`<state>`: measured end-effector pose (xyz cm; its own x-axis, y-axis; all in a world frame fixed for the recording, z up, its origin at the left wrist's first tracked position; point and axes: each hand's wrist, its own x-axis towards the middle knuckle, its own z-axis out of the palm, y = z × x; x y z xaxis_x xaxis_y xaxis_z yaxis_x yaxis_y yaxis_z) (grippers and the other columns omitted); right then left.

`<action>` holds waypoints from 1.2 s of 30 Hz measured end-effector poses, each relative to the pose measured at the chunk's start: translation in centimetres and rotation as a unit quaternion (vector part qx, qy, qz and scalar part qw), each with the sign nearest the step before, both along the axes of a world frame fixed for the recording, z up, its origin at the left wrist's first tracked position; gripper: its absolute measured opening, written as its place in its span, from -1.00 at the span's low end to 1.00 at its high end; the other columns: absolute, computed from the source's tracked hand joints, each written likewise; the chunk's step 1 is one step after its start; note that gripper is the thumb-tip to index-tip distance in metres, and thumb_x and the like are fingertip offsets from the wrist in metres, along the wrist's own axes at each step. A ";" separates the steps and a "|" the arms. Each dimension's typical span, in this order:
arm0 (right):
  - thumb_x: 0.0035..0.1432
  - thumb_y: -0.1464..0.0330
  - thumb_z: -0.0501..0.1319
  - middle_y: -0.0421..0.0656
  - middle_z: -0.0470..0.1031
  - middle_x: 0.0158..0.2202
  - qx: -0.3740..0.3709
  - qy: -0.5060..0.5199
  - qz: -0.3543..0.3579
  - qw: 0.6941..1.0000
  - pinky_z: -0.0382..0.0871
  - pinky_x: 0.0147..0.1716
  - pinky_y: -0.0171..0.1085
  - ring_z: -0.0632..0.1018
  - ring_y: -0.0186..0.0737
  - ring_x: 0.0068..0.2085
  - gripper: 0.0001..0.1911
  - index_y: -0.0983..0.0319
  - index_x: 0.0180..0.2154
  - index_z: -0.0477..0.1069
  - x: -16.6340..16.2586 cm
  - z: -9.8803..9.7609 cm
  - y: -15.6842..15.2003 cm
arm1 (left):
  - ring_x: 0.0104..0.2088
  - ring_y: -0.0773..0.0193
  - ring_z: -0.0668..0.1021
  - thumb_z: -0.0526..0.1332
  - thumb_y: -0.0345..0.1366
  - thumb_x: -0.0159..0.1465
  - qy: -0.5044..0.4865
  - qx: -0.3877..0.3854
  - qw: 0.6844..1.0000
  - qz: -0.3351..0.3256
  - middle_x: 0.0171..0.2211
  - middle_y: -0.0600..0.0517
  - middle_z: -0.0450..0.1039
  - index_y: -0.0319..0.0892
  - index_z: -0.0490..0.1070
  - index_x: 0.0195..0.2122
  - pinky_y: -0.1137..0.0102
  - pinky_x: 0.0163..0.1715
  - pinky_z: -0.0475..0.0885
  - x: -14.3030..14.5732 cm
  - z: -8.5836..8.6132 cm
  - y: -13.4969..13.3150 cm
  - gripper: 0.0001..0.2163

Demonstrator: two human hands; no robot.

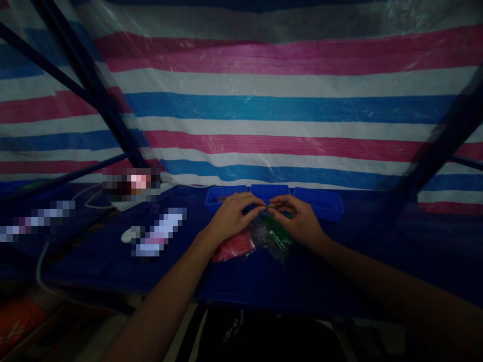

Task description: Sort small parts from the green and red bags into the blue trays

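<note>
My left hand (pixel 237 213) and my right hand (pixel 298 216) meet fingertip to fingertip over the dark blue table. Both are closed in a pinch around something small and dark, too dim to name. Beneath them lie clear plastic bags: a red-filled bag (pixel 234 247) under my left hand, and a green-filled bag (pixel 279 230) partly covered by my right. Between these sits a greyish clear bag (pixel 259 232). Just behind my hands stand a left blue tray (pixel 212 197), a middle blue tray (pixel 270 189) and a right blue tray (pixel 320 201), side by side; their contents are mostly hidden.
To the left lie a white round object (pixel 130 235), a blurred-out oblong (pixel 161 232) and a pale power strip or box (pixel 145 196) with a white cable (pixel 41 261). Blue metal posts (pixel 113 130) and a striped plastic sheet (pixel 283 108) close off the back.
</note>
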<state>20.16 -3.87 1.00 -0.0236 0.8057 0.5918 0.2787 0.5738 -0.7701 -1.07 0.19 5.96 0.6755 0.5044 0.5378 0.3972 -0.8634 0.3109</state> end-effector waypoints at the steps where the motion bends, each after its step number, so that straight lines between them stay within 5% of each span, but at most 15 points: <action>1: 0.19 0.28 0.35 -0.10 0.62 -0.16 0.000 0.001 -0.001 1.000 0.59 -0.13 -0.17 0.65 -0.18 -0.20 -0.75 0.20 -0.09 0.51 0.0 0.0 0.0 | -0.13 0.20 0.58 0.19 -0.19 0.43 0.002 -0.001 1.000 0.003 -0.16 0.02 0.59 -0.06 0.53 -0.10 0.24 -0.06 0.43 0.0 0.0 0.0 -0.84; 24: 0.16 0.22 0.39 -0.12 0.67 -0.22 -0.021 0.010 -0.015 1.000 0.59 -0.13 -0.13 0.67 -0.13 -0.21 -0.76 0.18 -0.16 0.60 0.3 0.3 -0.1 | -0.15 0.20 0.57 0.15 -0.19 0.45 -0.003 -0.007 1.000 0.005 -0.18 0.00 0.55 -0.09 0.50 -0.10 0.26 -0.09 0.44 0.0 0.2 -0.1 -0.83; 36: 0.19 0.27 0.36 -0.13 0.63 -0.23 0.040 -0.034 -0.056 0.997 0.54 -0.14 -0.11 0.62 -0.14 -0.23 -0.85 0.14 -0.19 0.61 0.4 0.6 -0.2 | -0.07 0.18 0.57 0.16 -0.21 0.44 -0.017 0.015 1.000 0.006 -0.12 -0.02 0.57 -0.07 0.51 -0.04 0.21 0.00 0.46 -0.1 0.1 0.0 -0.82</action>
<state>20.57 -4.03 1.58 0.0218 0.7554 0.6549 0.3941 0.5955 -0.7000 -1.19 0.18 6.10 0.6511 0.4963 0.5743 0.3976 -0.8675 0.2988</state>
